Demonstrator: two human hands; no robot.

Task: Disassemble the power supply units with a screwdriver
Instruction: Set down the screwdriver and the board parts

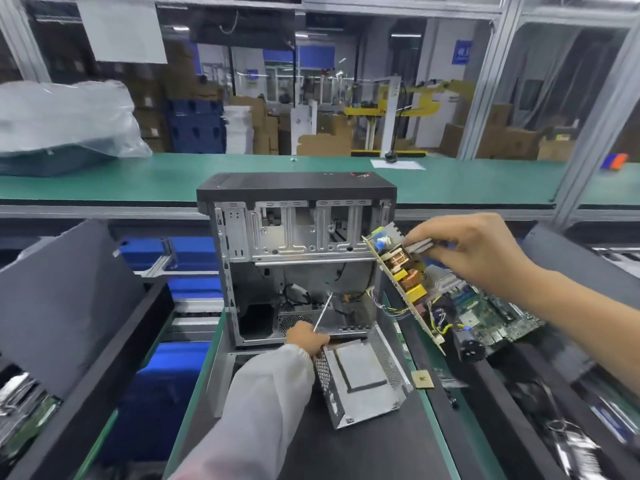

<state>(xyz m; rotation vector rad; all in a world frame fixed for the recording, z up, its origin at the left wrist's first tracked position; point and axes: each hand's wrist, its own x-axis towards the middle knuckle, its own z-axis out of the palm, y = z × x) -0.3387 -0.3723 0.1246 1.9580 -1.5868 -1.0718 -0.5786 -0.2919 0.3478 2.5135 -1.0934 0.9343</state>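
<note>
My left hand (306, 337) grips both the screwdriver (323, 312), its shaft pointing up into the case, and the near edge of the empty metal power supply housing (360, 379), which lies tilted on the black mat. My right hand (471, 249) holds the power supply circuit board (405, 278) by its heat sink, lifted in the air to the right of the housing, tilted on edge. Coils, yellow parts and wires show on the board, and a black power socket (471, 348) dangles from it. An open computer case (298, 258) stands behind.
A green motherboard (495, 317) lies in the dark bin at the right. Another dark bin (69, 306) stands at the left, with blue crates beneath. A small brown chip (423, 379) lies on the mat. A green conveyor belt (138, 181) runs behind the case.
</note>
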